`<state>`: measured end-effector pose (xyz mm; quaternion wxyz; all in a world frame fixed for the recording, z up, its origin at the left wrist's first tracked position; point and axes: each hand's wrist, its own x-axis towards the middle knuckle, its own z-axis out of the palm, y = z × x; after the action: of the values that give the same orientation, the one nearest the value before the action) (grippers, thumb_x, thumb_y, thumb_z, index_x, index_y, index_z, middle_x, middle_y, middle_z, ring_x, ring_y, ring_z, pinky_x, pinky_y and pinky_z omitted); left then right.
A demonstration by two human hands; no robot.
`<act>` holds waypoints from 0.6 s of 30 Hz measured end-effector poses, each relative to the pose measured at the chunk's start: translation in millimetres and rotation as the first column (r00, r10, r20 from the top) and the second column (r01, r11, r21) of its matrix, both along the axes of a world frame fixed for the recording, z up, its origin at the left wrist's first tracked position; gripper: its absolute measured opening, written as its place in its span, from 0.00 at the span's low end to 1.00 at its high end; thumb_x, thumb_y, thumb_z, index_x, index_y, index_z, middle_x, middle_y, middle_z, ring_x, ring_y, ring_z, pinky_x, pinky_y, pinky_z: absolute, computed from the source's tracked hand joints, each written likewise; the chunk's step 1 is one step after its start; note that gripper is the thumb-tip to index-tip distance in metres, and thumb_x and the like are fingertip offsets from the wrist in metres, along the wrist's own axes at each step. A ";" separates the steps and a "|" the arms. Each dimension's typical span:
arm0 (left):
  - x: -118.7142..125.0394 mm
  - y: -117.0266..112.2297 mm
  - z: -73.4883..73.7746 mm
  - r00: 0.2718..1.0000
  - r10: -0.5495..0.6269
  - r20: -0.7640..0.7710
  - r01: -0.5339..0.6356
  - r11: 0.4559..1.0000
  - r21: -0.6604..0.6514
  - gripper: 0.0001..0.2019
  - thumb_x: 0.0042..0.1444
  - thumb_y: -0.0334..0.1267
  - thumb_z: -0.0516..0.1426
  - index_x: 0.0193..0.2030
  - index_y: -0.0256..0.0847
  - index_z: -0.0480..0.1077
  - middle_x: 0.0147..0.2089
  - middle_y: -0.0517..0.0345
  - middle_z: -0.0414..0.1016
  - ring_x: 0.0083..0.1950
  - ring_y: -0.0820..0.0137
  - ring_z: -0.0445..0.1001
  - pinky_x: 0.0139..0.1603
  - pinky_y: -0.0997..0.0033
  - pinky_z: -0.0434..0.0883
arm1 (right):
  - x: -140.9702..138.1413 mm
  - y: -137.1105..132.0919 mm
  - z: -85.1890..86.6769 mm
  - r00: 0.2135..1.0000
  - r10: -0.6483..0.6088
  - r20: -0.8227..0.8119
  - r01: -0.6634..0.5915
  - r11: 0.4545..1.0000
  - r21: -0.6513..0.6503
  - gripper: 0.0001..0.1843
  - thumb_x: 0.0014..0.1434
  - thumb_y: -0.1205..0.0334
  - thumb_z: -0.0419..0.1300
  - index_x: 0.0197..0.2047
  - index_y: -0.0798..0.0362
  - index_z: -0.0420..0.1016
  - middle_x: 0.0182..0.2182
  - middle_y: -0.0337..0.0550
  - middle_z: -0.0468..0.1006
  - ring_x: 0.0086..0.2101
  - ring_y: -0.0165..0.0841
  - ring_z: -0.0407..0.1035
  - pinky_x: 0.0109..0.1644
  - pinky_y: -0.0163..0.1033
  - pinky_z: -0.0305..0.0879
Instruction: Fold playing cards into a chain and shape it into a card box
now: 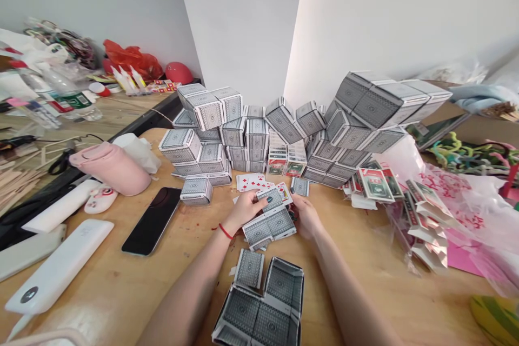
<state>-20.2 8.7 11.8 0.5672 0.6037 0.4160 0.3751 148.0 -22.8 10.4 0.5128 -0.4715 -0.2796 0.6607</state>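
My left hand (245, 211), with a red string bracelet, grips a grey-backed playing card (270, 199) above a small box folded from playing cards (268, 227). My right hand (306, 216) sits at that box's right end, its fingertips partly hidden. Whether it grips the box I cannot tell. Face-up red cards (250, 182) lie just beyond my hands. Nearer me are a flat card panel (248, 268) and an open card tray (263, 305). Behind rises a large pile of similar card boxes (243, 135).
A black phone (152, 221), a pink flask (109, 167) and a white power bank (60, 266) lie left on the wooden table (365, 275). Card pieces and a pink-printed plastic bag (454, 200) lie right. Walls stand behind the pile.
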 end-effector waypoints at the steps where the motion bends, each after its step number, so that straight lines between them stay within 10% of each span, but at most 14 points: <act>1: 0.4 -0.3 -0.1 1.000 0.004 -0.008 -0.004 1.000 -0.003 0.14 0.46 0.43 0.58 0.35 0.34 0.70 0.35 0.54 0.75 0.33 0.70 0.71 0.33 0.72 0.67 | -0.6 -0.8 1.2 0.999 0.024 -0.038 -0.025 0.999 -0.035 0.16 0.44 0.48 0.62 0.23 0.52 0.68 0.16 0.36 0.68 0.18 0.27 0.60 0.20 0.31 0.55; 18: 5.7 -4.6 -3.9 0.999 -0.043 0.033 0.042 0.999 0.017 0.15 0.49 0.46 0.57 0.38 0.37 0.65 0.33 0.57 0.72 0.33 0.70 0.70 0.32 0.73 0.66 | -1.2 -3.6 2.6 0.973 0.170 -0.153 -0.185 0.979 -0.090 0.11 0.40 0.56 0.67 0.26 0.53 0.75 0.21 0.37 0.76 0.21 0.28 0.67 0.27 0.33 0.61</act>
<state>-14.5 4.1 7.9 0.5768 0.6108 0.3905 0.3764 146.8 -26.4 13.0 0.4453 -0.4213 -0.2482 0.7501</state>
